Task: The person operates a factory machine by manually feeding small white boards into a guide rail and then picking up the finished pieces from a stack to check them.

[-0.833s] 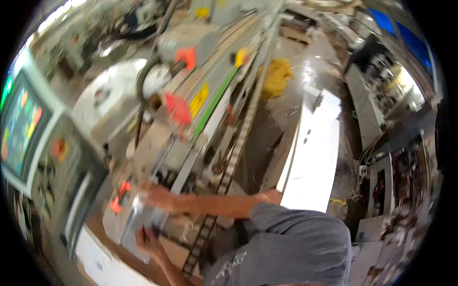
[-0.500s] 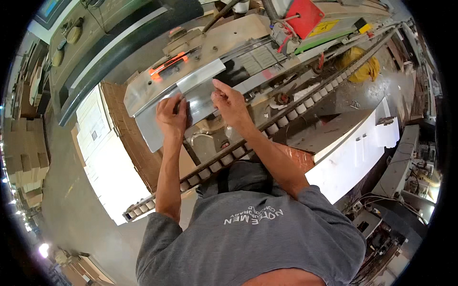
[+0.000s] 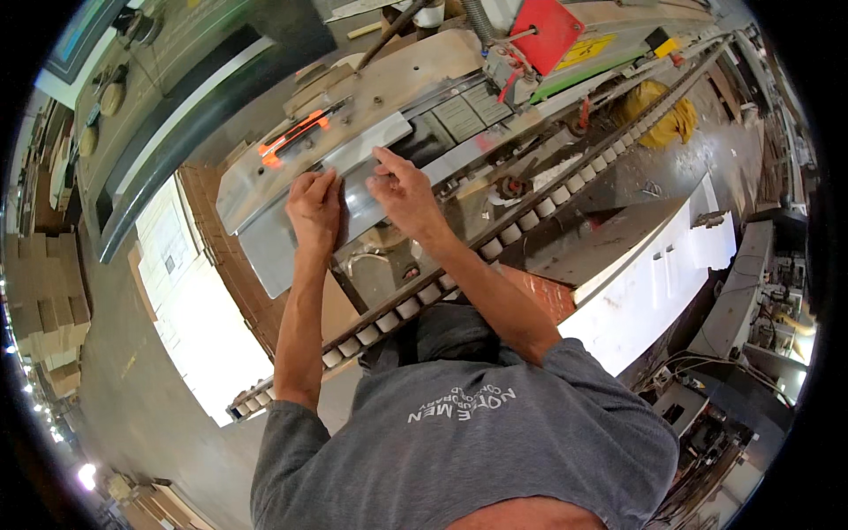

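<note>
Grey metal plate (image 3: 269, 252) lies slanting along the near edge of the machine bed (image 3: 446, 64), under both hands, with a brighter strip (image 3: 373, 143) along its upper part. From my distant seat I see the left hand (image 3: 314, 210) with thumb and fingertips drawn together at the plate; whether anything is pinched there, I cannot tell. The right hand (image 3: 406, 199) is loosely curled, forefinger out toward the strip, and I can't make out a hold there either.

My worry is a slip: the plate's lower corner seems to overhang, so uneven pressure could skew or tip it. Thin edges might also nick fingers (neither hand is gloved).

Counting what I see: two hands, one plate, one strip, one orange bar (image 3: 293, 138), one red panel (image 3: 548, 34), one yellow bag (image 3: 676, 124). White rollers (image 3: 389, 321) exceed ten; a forearm hides some.
</note>
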`<state>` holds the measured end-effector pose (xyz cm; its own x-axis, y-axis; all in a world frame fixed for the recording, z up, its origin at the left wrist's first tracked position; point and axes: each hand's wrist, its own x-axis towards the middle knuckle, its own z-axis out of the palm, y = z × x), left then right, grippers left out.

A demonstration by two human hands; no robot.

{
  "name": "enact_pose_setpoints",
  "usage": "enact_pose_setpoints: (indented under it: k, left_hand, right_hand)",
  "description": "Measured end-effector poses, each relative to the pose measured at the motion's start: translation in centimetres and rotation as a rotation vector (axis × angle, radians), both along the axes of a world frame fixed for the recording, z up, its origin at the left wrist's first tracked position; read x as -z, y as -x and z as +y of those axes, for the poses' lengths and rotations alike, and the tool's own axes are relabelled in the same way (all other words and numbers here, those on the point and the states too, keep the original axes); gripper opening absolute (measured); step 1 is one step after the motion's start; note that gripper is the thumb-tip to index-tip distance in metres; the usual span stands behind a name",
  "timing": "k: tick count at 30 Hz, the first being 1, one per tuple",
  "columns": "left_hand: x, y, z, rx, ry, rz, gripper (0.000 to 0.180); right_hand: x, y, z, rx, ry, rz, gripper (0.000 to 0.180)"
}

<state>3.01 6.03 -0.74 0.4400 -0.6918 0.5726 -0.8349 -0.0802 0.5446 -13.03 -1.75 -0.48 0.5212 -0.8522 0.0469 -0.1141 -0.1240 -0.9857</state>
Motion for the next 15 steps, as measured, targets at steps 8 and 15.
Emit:
enact_pose_setpoints:
  k: [8,15]
  left_hand:
    - [-1.1,4.6,-6.8,0.140,0.029,-0.018,0.009]
    - [-0.4,8.5,-13.4,0.201,-0.021,-0.020,0.009]
  right_hand:
    - [1.1,3.7,-6.0,0.145,0.195,-0.061,0.049]
    - [0.4,7.2,-11.6,0.221,0.240,-0.037,0.049]
